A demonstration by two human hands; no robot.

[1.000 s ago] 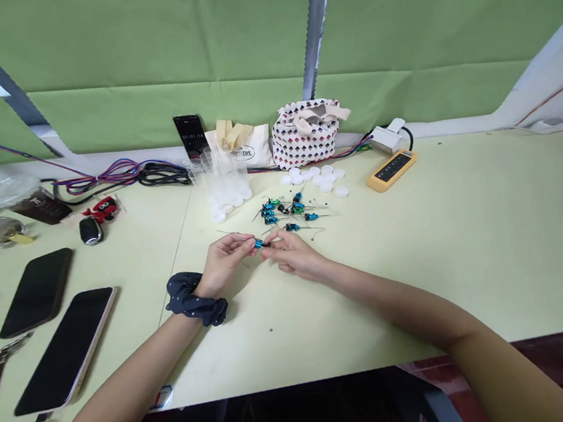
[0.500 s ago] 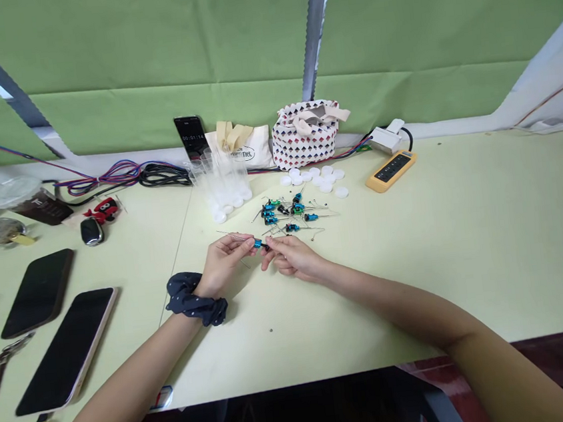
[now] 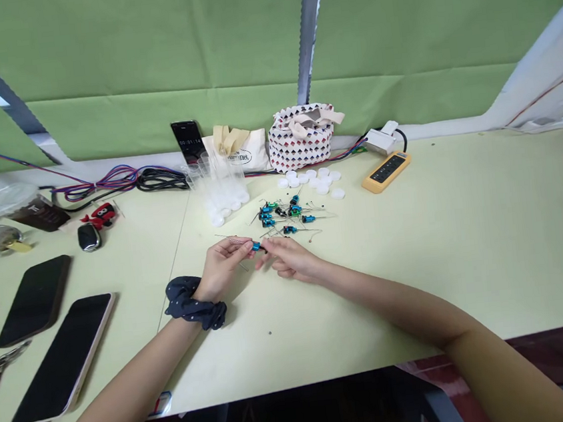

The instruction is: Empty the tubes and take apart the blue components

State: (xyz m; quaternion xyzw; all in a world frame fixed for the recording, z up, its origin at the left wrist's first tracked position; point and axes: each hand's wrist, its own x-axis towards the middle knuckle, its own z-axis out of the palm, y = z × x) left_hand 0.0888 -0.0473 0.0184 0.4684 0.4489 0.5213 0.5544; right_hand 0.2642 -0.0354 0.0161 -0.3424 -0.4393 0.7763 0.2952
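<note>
My left hand (image 3: 220, 263) is closed, pinching a small blue-and-black part with thin wires (image 3: 256, 246) between thumb and fingers. Fine wires stick out past those fingers to the left and below. My right hand (image 3: 291, 258) meets it from the other side, thumb and forefinger pinched on the black end; the remaining fingers curl loosely. The fingertips partly cover the part. Just beyond the hands lies a loose pile of similar blue, green and black wired parts (image 3: 267, 216). A navy dotted scrunchie (image 3: 193, 302) circles my left wrist.
Behind the pile are clear tubes (image 3: 213, 190) and white round caps (image 3: 325, 181). A timer phone (image 3: 187, 142), a cloth pouch (image 3: 252, 148), a patterned bag (image 3: 301, 147) and a yellow power strip (image 3: 386, 172) line the back. Two phones (image 3: 65, 358) and pliers (image 3: 0, 365) lie left.
The view has shifted slightly. Both hands stay at nearly the same place on the blue-and-black part, with the right fingers changing position a little around its black end.
</note>
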